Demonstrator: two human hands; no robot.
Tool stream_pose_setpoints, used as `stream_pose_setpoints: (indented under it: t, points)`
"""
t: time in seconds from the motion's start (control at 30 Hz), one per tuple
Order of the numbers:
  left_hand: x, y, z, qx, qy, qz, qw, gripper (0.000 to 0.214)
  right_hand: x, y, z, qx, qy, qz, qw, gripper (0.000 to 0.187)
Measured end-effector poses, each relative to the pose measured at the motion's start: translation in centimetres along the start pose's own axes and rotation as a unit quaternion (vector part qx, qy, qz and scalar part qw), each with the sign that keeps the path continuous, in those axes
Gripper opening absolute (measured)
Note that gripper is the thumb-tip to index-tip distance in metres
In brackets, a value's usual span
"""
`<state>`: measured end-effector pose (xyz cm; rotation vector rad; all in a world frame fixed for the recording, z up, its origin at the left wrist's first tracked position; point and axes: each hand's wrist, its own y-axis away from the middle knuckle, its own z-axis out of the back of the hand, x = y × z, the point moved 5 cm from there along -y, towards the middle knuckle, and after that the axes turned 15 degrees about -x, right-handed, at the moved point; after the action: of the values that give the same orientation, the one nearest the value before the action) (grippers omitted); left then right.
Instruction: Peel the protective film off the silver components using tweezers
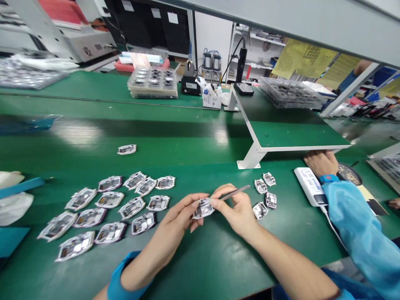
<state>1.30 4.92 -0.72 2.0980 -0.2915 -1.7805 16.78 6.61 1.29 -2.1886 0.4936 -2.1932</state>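
My left hand [178, 216] holds a small white-framed electronic module [203, 209], watch-case shaped with circuit parts inside, above the green bench. Closed at the module's right edge, the thumb and fingers of my right hand [239, 210] also grip a thin flat grey tool [234, 192]. That tool points up and right; its other end is hidden in the hand. Similar modules [109, 200] lie in loose rows left of my hands. Several smaller-looking ones [260, 210] form a group to the right, and a single module [127, 149] lies farther back.
A white-legged raised shelf [296, 133] stands at back right. A co-worker's hand [321, 162], in a blue sleeve, rests by a white cabled box [310, 186] and a round dish [350, 174] of small parts. Stacked clear trays [153, 82] sit on the rear ledge.
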Motion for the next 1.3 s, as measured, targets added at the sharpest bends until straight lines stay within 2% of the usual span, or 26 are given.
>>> stream_pose_setpoints:
  t: [0.17,0.33,0.57,0.8,1.03,1.3]
  points:
    - [0.0,-0.1,-0.1,0.006,-0.013,-0.009,1.000,0.034,-0.4,-0.1,-0.1,0.015,0.001,-0.038,0.999,0.004]
    - [0.1,-0.2,0.0,0.015,-0.019,-0.016,1.000,0.034,-0.9,-0.3,-0.3,0.036,-0.023,-0.086,0.995,0.011]
    - [-0.4,0.3,-0.1,0.024,-0.063,-0.067,0.995,0.032,-0.7,-0.3,0.2,-0.018,0.008,-0.062,0.998,0.012]
    - [-0.6,0.3,-0.2,0.010,-0.092,-0.093,0.991,0.029,-1.2,-0.2,0.1,-0.026,-0.004,-0.082,0.996,0.012]
    - [-0.6,0.3,-0.3,0.026,-0.110,-0.100,0.989,0.033,-1.3,-0.3,0.0,-0.029,-0.032,-0.096,0.994,0.009]
    - [-0.4,0.2,-0.1,0.043,-0.113,-0.093,0.988,0.035,-0.8,-0.2,0.1,-0.020,-0.046,-0.041,0.998,0.005]
